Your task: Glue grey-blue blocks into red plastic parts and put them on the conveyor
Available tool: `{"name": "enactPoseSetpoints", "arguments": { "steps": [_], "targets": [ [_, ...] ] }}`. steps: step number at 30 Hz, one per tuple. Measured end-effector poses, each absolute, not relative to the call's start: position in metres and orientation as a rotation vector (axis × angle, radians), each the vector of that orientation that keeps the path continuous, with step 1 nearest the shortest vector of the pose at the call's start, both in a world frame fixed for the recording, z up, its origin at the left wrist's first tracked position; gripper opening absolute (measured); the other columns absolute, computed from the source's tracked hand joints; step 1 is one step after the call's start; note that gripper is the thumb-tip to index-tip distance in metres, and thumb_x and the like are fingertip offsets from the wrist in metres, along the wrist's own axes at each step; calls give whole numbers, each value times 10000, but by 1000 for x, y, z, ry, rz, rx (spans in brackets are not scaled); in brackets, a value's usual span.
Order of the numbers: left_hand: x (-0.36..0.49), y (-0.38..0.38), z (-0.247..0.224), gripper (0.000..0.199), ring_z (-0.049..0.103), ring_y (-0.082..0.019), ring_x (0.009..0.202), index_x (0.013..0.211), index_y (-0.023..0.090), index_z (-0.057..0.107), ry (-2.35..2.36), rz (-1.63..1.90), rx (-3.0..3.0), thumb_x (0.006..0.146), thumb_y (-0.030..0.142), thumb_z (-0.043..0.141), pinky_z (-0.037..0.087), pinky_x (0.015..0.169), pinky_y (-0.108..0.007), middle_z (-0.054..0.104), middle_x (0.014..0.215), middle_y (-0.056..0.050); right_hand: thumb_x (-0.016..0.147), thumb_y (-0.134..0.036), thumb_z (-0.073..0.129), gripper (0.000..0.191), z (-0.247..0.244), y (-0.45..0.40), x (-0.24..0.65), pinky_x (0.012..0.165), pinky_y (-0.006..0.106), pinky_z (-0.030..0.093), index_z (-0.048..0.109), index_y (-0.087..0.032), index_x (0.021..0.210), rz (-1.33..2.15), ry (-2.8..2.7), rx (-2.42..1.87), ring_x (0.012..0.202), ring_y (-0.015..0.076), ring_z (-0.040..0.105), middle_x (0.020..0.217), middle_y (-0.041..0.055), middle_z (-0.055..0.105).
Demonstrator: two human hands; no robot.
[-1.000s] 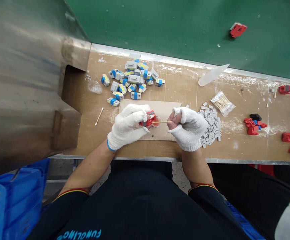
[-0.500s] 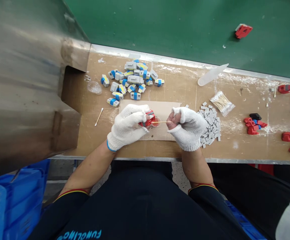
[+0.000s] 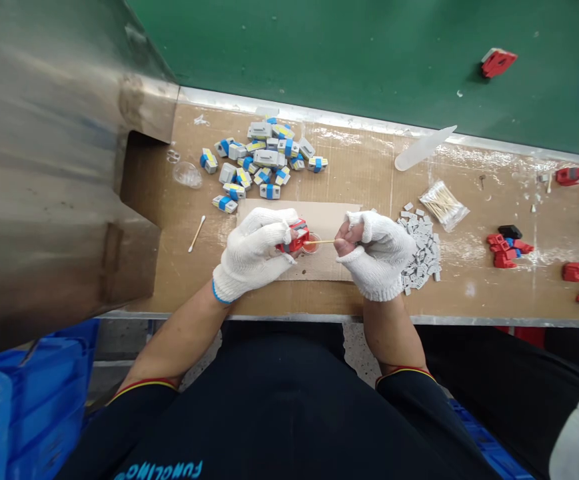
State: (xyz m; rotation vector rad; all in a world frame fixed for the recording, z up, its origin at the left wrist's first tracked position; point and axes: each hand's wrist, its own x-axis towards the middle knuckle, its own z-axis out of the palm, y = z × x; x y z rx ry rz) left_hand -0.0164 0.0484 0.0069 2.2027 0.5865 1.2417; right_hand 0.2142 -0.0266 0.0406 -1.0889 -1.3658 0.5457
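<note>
My left hand (image 3: 259,247), in a white fingerless glove, is closed around a red and grey plastic toy part (image 3: 298,237). Between the thumb and fingers of my right hand (image 3: 376,253), also gloved, is a cotton swab (image 3: 326,242). Its tip reaches the right side of the red part; whether it touches is too small to tell. A small clear round dish (image 3: 312,245) lies just behind the swab, on a flat piece of cardboard (image 3: 326,270). Beside my right hand spreads a pile of small grey pieces (image 3: 422,250).
Grey, blue and yellow blocks (image 3: 269,159) are heaped at the back. A loose swab (image 3: 196,233) lies left, a swab packet (image 3: 444,205) right. Red toy parts (image 3: 506,250) stand further right. A metal housing (image 3: 69,167) bounds the left; a green surface (image 3: 344,60) runs behind, carrying one red part (image 3: 499,63).
The swab has shifted very slightly against the red part. The red part on the green surface has moved a little to the right. Both hands keep their holds.
</note>
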Motion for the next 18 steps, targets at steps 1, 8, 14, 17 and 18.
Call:
{"name": "enactPoseSetpoints", "arguments": {
  "steps": [1, 8, 14, 17, 18],
  "targets": [
    [-17, 49, 7, 357, 881, -318, 1135, 1235, 352, 744, 592, 1236, 2214, 935, 248, 909, 782, 894, -489, 869, 1263, -75, 947, -250, 931, 287, 41, -26, 213, 616, 297, 583, 682, -269, 805, 566, -1354, -1078, 626, 126, 637, 748, -56, 666],
    [-15, 49, 5, 383, 889, -294, 1098, 1243, 312, 752, 552, 1266, 2216, 916, 242, 937, 787, 883, -437, 870, 1253, -80, 932, -242, 951, 331, 43, -22, 205, 651, 279, 627, 663, -254, 767, 691, -1275, -985, 578, 92, 597, 706, -80, 638],
    [-12, 48, 5, 352, 891, -302, 1112, 1205, 289, 767, 540, 1256, 2130, 917, 246, 964, 781, 926, -442, 889, 1249, -109, 912, -372, 990, 404, 44, -20, 203, 618, 283, 628, 646, -256, 735, 697, -1179, -986, 556, 97, 582, 662, -86, 571],
    [-12, 49, 5, 333, 896, -291, 1067, 1148, 279, 779, 548, 1264, 2098, 909, 320, 1007, 780, 914, -424, 906, 1211, -103, 904, -438, 1001, 395, 43, -19, 206, 605, 278, 616, 675, -264, 764, 640, -1108, -974, 578, 102, 591, 668, -84, 533],
    [-12, 49, 5, 329, 898, -290, 1060, 1143, 276, 782, 553, 1260, 2094, 910, 327, 1009, 781, 912, -419, 908, 1198, -103, 899, -474, 1003, 415, 42, -18, 207, 599, 282, 615, 672, -266, 760, 614, -1086, -980, 579, 104, 587, 668, -83, 516]
  ]
}}
